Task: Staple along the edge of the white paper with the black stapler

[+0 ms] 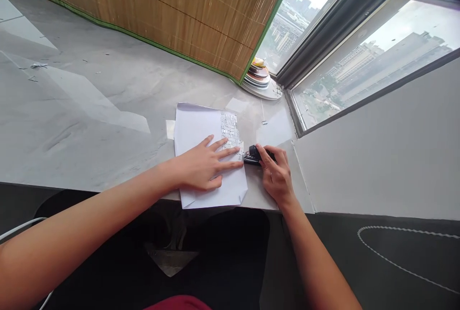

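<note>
A white sheet of paper [196,130] lies on the grey stone ledge [108,109] near its front edge. Down the paper's right side runs a dense strip of several metal staples [230,130]. My left hand [203,166] lies flat on the paper, fingers spread and pointing right, pinning it down. My right hand [275,176] is closed around a black stapler [253,155], whose nose sits at the paper's right edge, just below the stapled strip and close to my left fingertips.
A bamboo blind [179,8] with green trim hangs behind the ledge. A stack of plates [258,77] sits by the window [359,65] at the back right. Loose staples [38,65] lie at the far left. A white wall panel [377,156] stands to the right.
</note>
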`<state>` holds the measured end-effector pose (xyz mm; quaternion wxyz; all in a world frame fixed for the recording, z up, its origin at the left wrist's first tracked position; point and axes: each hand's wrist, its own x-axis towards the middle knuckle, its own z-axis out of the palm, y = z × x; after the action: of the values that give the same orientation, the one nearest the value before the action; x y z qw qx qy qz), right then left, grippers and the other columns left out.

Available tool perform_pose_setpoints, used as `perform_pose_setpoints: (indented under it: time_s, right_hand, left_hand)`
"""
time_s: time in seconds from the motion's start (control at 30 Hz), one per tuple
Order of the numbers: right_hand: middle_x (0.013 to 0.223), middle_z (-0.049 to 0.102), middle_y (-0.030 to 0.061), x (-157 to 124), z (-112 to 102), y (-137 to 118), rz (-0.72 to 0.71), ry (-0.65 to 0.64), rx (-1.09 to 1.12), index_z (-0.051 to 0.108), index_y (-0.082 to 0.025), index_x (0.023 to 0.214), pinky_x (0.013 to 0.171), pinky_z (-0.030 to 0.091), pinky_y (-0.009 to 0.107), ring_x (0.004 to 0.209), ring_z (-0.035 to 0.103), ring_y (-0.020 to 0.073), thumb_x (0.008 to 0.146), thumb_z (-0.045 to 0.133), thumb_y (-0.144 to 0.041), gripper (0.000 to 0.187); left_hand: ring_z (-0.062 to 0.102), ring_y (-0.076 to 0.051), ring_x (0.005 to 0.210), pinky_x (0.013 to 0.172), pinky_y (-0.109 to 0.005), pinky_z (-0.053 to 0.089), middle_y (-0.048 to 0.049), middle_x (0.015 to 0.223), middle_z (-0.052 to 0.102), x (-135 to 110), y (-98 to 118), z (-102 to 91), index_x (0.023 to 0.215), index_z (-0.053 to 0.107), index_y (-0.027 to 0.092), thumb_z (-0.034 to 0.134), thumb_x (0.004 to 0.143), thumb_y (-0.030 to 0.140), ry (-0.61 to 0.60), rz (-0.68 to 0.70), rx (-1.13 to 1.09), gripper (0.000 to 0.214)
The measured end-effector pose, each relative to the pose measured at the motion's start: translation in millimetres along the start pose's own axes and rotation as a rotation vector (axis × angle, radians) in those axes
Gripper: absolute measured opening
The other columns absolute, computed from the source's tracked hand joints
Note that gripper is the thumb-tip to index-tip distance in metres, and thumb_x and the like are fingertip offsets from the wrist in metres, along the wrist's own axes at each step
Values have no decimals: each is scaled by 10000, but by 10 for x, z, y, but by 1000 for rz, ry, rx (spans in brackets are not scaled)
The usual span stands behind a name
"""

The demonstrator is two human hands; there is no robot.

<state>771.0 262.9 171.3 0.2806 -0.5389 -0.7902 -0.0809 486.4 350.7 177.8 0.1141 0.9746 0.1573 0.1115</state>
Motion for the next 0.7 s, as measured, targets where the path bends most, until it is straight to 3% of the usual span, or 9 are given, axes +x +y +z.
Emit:
perform_pose_setpoints:
  time_s: [0.7]
  right_hand:
    - [1265,603,87,-4,-7,-19,-47,4,-23,447,-439,1600,961,531,479,1079,577,281,962,501,-51,749]
  left_hand:
    - [354,-422,1540,1211,-649,264,-21,1713,366,3,18,16,1613,404,407,550,934,383,37,7,21,694]
